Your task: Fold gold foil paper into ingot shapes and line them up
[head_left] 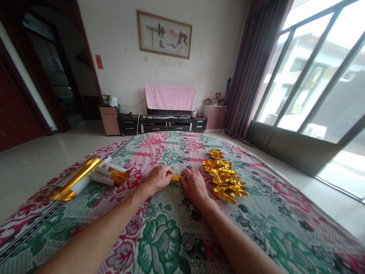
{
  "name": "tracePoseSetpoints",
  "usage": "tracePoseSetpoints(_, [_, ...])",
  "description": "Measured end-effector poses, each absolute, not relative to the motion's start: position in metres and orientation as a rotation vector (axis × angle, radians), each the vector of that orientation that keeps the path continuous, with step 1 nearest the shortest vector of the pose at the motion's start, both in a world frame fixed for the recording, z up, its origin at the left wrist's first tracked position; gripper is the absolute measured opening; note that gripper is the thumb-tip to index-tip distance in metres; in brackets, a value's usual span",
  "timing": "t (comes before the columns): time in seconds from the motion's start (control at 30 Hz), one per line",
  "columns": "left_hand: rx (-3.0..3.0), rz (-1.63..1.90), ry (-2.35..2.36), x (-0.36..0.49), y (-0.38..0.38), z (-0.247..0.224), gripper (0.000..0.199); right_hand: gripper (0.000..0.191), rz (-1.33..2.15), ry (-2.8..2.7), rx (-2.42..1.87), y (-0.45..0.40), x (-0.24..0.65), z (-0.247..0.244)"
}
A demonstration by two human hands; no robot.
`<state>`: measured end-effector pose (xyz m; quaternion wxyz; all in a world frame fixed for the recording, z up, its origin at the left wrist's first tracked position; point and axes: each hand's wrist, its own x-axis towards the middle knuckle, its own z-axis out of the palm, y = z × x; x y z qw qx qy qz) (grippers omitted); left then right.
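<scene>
Between my two hands, a small piece of gold foil paper [176, 177] shows just above the tablecloth. My left hand [159, 178] has its fingers curled and closed on the left end of that piece. The right end is pinched by my right hand [196, 186], whose fingers bend over it. Most of the paper's shape is hidden by my fingers. To the right of my right hand stand rows of folded gold foil ingots [225, 175]. On the left lie loosely rolled gold and white foil sheets [82, 179].
A flowered cloth covers the round table [171, 224]. Beyond it, a low black cabinet [171, 125] stands by the wall, with a pink cloth [171, 97] draped above. Purple curtains [248, 68] and large windows [313, 76] are on the right.
</scene>
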<state>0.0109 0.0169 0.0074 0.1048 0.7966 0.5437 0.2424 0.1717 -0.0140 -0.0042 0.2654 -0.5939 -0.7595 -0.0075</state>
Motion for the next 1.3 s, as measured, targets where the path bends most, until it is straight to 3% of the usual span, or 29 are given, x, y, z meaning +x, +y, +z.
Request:
tracePoseSetpoints(0.7, [2.328,0.709,1.494,0.004,0.023,0.002,0.023,0.028,-0.051,-2.155,-1.579,-0.017,0.173,-0.002])
tracePoseSetpoints(1.3, [2.54,0.748,1.287,-0.007,0.023,-0.001,0.027,0.026,0.075,-2.136,-1.489,-0.01,0.18,-0.006])
